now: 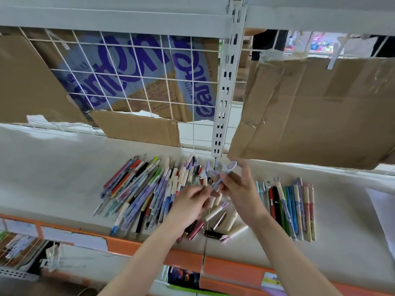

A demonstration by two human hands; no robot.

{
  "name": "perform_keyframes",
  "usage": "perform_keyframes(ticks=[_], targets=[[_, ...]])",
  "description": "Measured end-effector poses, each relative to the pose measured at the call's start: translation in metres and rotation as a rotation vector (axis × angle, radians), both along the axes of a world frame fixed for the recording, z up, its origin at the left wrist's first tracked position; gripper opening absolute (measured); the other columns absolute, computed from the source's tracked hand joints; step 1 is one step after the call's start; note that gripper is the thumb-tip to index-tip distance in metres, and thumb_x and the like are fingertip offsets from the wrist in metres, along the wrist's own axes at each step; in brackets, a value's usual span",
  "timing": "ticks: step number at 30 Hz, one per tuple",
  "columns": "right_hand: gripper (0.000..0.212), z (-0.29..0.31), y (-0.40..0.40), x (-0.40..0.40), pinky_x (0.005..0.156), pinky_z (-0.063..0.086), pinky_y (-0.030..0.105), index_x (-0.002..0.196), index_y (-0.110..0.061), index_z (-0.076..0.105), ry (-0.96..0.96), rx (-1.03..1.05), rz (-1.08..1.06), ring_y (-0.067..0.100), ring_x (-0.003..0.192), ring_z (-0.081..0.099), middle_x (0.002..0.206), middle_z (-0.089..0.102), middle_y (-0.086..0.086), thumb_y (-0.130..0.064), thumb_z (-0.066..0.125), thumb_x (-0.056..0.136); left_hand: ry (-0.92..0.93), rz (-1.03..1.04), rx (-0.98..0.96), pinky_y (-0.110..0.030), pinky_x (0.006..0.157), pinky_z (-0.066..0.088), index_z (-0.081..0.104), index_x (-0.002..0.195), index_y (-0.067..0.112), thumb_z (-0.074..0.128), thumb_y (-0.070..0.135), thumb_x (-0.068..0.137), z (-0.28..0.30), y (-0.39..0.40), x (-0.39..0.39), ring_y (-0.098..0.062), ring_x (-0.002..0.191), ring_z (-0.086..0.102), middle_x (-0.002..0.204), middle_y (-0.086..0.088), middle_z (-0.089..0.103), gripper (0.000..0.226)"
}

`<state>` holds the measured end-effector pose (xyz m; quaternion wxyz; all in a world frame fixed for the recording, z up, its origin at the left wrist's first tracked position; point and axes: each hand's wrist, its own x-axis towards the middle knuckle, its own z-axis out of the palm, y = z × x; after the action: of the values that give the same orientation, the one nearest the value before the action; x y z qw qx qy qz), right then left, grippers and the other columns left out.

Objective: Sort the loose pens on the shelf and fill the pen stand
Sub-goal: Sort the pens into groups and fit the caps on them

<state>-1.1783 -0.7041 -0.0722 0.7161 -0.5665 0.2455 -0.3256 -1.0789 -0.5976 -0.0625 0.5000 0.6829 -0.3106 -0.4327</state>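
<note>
A big heap of loose pens (145,189) lies on the white shelf (53,178), left of centre. A neat row of sorted pens (292,210) lies to the right. Several loose caps and short pens (220,218) sit near the front edge between them. My right hand (241,189) grips a lilac pen (226,170) with a round purple topper, raised above the shelf. My left hand (188,204) pinches the lower end of that pen. No pen stand is in view.
Cardboard sheets (316,110) hang on the wire grid back (136,82), the right one overhanging the shelf. A white slotted upright post (224,99) stands just behind my hands. An orange price rail (230,268) runs along the front edge. White paper (384,214) lies at the far right.
</note>
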Motion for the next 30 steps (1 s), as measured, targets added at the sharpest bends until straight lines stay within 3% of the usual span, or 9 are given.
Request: perform_keyframes(ticks=[3,6,9,11,15,20,25,27,30], targets=[[0.027,0.004,-0.025,-0.016,0.059,0.04,0.022,0.116,-0.019,0.043,0.21,-0.187,-0.179,0.011,0.056,0.046,0.07,0.06,0.01,-0.008,0.054,0.094,-0.59,-0.061,0.075,-0.011,0.054,0.038,0.065,0.099,0.01,0.044,0.032,0.097,-0.009,-0.006,0.016,-0.011,0.063,0.054,0.076,0.004,0.062,0.03],[0.025,-0.002,-0.054,-0.039,0.055,0.038,0.013,0.116,-0.022,0.048,0.606,-0.599,-0.271,0.012,0.056,0.051,0.07,0.064,0.013,-0.019,0.057,0.093,-0.867,0.079,0.077,-0.012,0.063,0.039,0.062,0.103,0.008,0.052,0.022,0.095,-0.015,-0.013,0.042,-0.009,0.075,0.054,0.095,0.001,0.063,0.02],[0.029,-0.021,-0.058,-0.049,0.057,0.039,0.027,0.121,-0.012,0.049,0.775,-0.731,-0.295,0.025,0.061,0.054,0.066,0.059,0.012,-0.016,0.055,0.093,-1.071,0.148,0.123,-0.025,0.073,0.047,0.063,0.099,0.007,0.055,0.02,0.092,-0.023,-0.025,0.061,-0.017,0.084,0.058,0.097,-0.005,0.065,0.016],[0.031,-0.032,-0.054,-0.053,0.059,0.036,0.029,0.124,-0.013,0.048,0.86,-0.787,-0.292,0.026,0.067,0.052,0.07,0.055,0.007,-0.018,0.052,0.094,-1.135,0.132,0.147,-0.033,0.083,0.048,0.062,0.093,0.008,0.056,0.018,0.091,-0.026,-0.029,0.061,-0.02,0.087,0.058,0.093,-0.006,0.063,0.011],[0.03,-0.035,-0.046,-0.057,0.069,0.04,0.032,0.125,-0.013,0.049,0.949,-0.847,-0.282,0.028,0.093,0.056,0.102,0.063,0.012,-0.022,0.048,0.096,-1.144,-0.013,-0.012,-0.027,0.082,0.044,0.06,0.088,0.011,0.06,0.018,0.088,-0.032,-0.029,0.031,-0.014,0.088,0.052,0.089,0.0,0.058,0.007],[0.033,-0.034,-0.045,-0.057,0.085,0.037,0.031,0.127,-0.01,0.052,0.943,-0.897,-0.249,0.027,0.115,0.05,0.122,0.06,0.011,-0.02,0.051,0.096,-1.229,-0.369,-0.199,-0.022,0.092,0.035,0.056,0.11,0.011,0.049,0.044,0.084,-0.048,-0.032,-0.044,-0.014,0.104,0.047,0.114,-0.002,0.053,0.042],[0.03,-0.046,-0.054,-0.072,0.104,0.032,0.035,0.12,-0.008,0.059,0.867,-0.994,-0.244,0.028,0.113,0.054,0.119,0.063,0.009,-0.011,0.058,0.09,-1.344,-0.402,-0.142,-0.037,0.099,0.045,0.059,0.12,0.012,0.042,0.038,0.085,-0.075,-0.047,-0.074,-0.023,0.121,0.052,0.129,-0.007,0.056,0.046],[0.03,-0.049,-0.057,-0.073,0.101,0.032,0.032,0.116,-0.006,0.061,0.875,-1.048,-0.249,0.03,0.108,0.057,0.114,0.065,0.01,-0.007,0.062,0.086,-1.369,-0.408,-0.146,-0.039,0.099,0.045,0.059,0.122,0.016,0.039,0.035,0.089,-0.076,-0.046,-0.074,-0.021,0.124,0.051,0.128,-0.003,0.057,0.043],[0.03,-0.051,-0.053,-0.067,0.085,0.046,0.034,0.108,-0.007,0.064,0.87,-1.097,-0.279,0.031,0.093,0.063,0.101,0.069,0.01,-0.004,0.065,0.078,-1.424,-0.38,-0.164,-0.043,0.106,0.037,0.06,0.122,0.015,0.045,0.028,0.088,-0.08,-0.048,-0.067,-0.019,0.124,0.046,0.125,0.0,0.059,0.039]])
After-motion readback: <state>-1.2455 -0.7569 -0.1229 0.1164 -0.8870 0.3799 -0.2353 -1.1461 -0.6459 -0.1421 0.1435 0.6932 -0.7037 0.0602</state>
